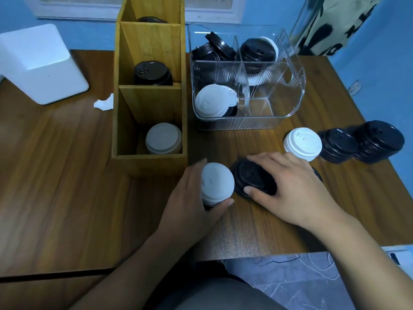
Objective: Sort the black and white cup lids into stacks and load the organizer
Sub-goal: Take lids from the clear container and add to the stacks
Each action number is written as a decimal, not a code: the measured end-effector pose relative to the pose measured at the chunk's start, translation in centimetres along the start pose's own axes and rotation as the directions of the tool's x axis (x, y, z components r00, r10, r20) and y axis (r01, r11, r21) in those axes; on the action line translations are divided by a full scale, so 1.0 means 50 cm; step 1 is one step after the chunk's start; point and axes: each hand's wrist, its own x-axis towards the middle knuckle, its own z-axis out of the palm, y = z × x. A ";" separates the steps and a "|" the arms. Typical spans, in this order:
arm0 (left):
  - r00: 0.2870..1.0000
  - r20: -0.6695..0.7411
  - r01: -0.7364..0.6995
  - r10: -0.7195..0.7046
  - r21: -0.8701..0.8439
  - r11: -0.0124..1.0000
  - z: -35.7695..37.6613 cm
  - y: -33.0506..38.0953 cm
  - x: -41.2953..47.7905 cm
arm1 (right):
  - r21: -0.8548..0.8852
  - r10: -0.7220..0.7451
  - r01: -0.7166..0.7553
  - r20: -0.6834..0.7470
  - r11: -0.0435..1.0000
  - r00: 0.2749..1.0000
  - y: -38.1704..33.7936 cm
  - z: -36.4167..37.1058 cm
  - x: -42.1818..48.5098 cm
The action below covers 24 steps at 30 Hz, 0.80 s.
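Left hand (187, 198) grips white lids (218, 182); right hand (292, 186) grips black lids (252, 175) (embossing illegible).

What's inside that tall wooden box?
The wooden organizer holds a white lid stack in the nearest section, black lids in the middle, and a dark lid barely showing at the back. Walls hide how deep each stack goes.

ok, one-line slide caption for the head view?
Sorting lids: left hand grips a white-topped lid stack, right hand holds a black lid stack, in front of the wooden organizer.
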 end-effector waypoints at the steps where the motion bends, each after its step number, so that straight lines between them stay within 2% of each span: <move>1: 1.000 0.002 0.000 0.000 -0.004 1.000 -0.001 0.000 0.000 | 0.003 -0.006 0.006 0.020 1.000 1.000 0.003 -0.003 0.001; 12: 1.000 -0.003 -0.001 0.001 -0.005 1.000 -0.001 -0.001 0.002 | 0.099 -0.028 0.011 0.169 0.995 0.985 0.012 -0.017 0.027; 19: 1.000 -0.018 -0.005 0.004 -0.025 1.000 0.000 -0.004 -0.001 | 0.145 -0.086 0.057 0.196 0.988 0.977 0.020 -0.022 0.046; 24: 0.999 -0.034 -0.008 0.008 -0.009 1.000 -0.002 -0.002 -0.002 | 0.223 -0.055 0.010 0.196 0.975 0.979 0.027 -0.028 0.049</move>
